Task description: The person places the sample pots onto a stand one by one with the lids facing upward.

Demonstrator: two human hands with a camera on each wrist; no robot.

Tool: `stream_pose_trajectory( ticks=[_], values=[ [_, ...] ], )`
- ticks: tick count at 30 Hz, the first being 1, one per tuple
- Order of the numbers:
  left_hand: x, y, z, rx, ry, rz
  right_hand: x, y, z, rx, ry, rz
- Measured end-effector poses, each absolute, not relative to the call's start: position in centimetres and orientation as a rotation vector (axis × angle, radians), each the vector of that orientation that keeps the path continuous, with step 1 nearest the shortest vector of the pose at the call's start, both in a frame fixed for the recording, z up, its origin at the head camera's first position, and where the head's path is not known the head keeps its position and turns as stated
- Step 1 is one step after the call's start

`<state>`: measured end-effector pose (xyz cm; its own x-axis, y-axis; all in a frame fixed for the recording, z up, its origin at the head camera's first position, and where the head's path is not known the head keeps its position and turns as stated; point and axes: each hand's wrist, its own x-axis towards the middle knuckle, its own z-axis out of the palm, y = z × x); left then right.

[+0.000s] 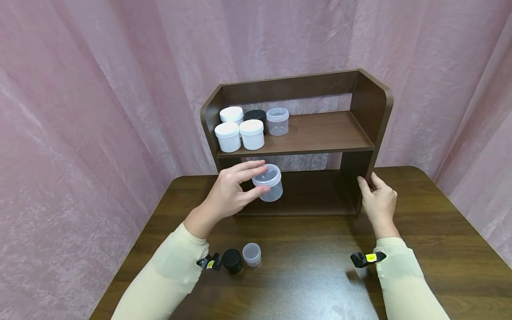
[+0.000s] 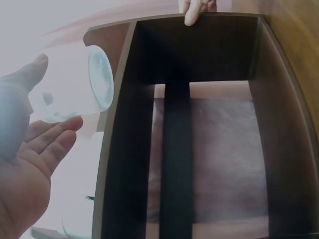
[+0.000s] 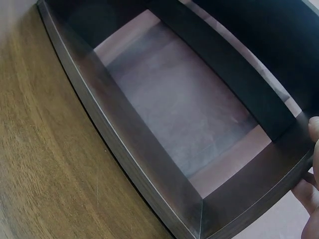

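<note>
My left hand (image 1: 230, 189) holds a clear plastic jar (image 1: 273, 192) with a translucent lid, thumb on one side and fingers on the other. In the head view the jar appears in front of the lower compartment of a brown two-tier shelf (image 1: 296, 152); the left wrist view shows the jar (image 2: 70, 84) slightly tilted, outside the shelf. My right hand (image 1: 379, 202) grips the front edge of the shelf's right side panel, its thumb on the inner face. On the upper tier, at the left, stand several white jars (image 1: 253, 138), a black-lidded jar (image 1: 256, 115) and a clear jar (image 1: 278, 124).
A black jar (image 1: 232, 261) and a small clear jar (image 1: 252, 255) stand on the wooden table (image 1: 304, 266), close to the left forearm. Pink curtains (image 1: 120, 89) hang behind and beside the table. The shelf's back is partly open, with a dark crossbar (image 2: 177, 159).
</note>
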<state>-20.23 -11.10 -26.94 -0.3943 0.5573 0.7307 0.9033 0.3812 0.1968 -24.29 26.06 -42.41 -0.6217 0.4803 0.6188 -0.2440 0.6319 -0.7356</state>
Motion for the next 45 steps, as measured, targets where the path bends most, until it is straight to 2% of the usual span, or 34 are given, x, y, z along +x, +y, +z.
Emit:
stream_pose_trajectory(
  ticks=[25, 45],
  values=[
    [-25.2, -7.2, -20.2, -1.187, -2.157, -0.587, -24.3, 26.0, -42.5, -0.192, -1.978, 1.044],
    [-27.6, -6.4, -19.3, -1.143, -2.372, -0.341, -24.0, 26.1, -42.6, -0.183, -1.984, 1.037]
  ],
)
